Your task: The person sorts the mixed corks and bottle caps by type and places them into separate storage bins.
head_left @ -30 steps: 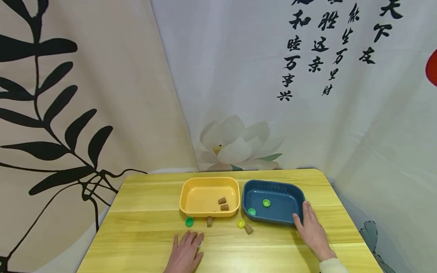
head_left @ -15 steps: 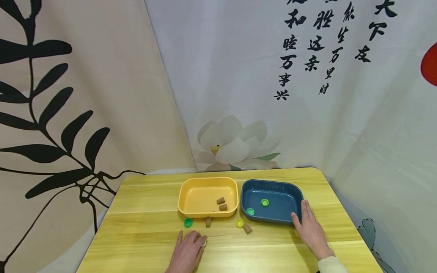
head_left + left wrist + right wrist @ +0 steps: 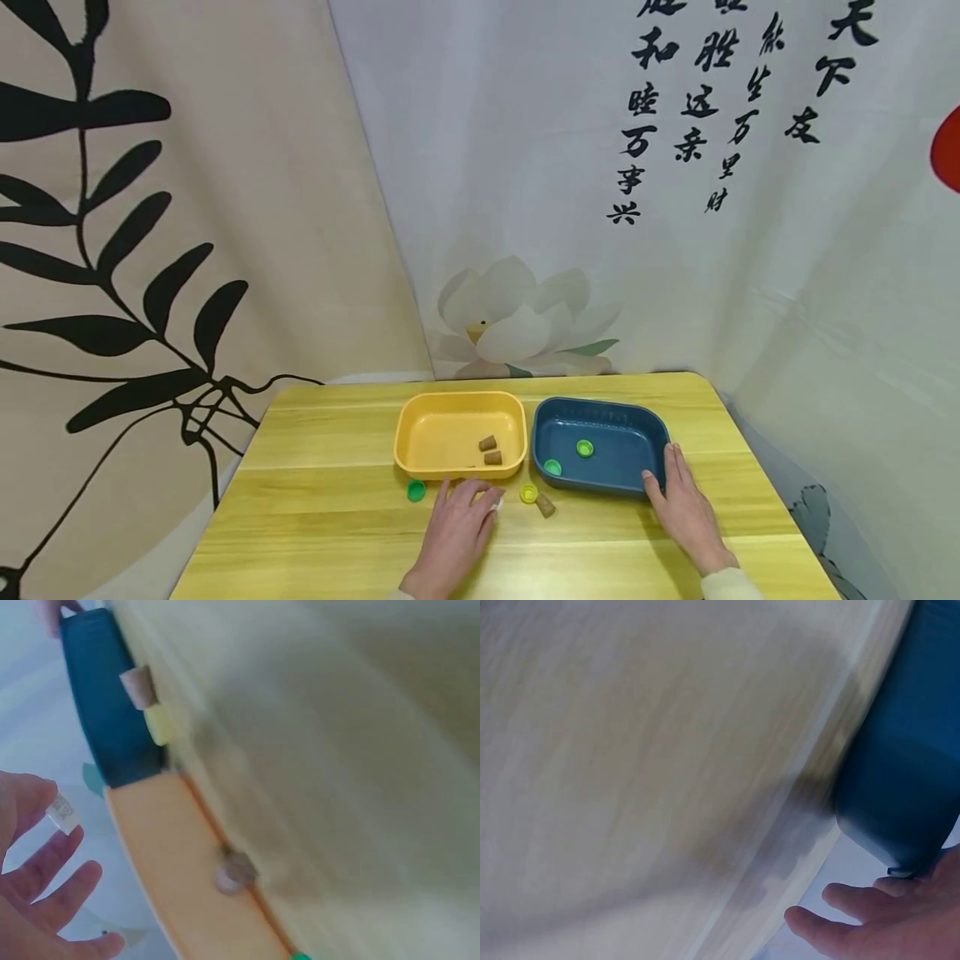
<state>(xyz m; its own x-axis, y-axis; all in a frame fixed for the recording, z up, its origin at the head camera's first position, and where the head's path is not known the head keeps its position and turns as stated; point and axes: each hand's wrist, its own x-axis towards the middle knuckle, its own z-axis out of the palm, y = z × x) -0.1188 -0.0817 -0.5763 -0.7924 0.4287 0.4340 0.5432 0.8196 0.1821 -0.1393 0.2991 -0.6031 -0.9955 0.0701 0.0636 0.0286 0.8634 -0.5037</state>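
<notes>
L hand [image 3: 457, 529] pinches small white piece [image 3: 64, 814] btwn fingertips, other fingers loose, prob. for a light grip; yellow tray [image 3: 438, 425] just past it. R hand [image 3: 690, 517], fingers straight, rests agst blue tray [image 3: 622, 450], prob. steadying it.

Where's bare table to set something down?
Free: table left of the yellow tray; the stretch between left hand and right hand. Crowded: along the yellow tray's near edge, across to the blue tray, with green cap, yellow cap and cork.
</notes>
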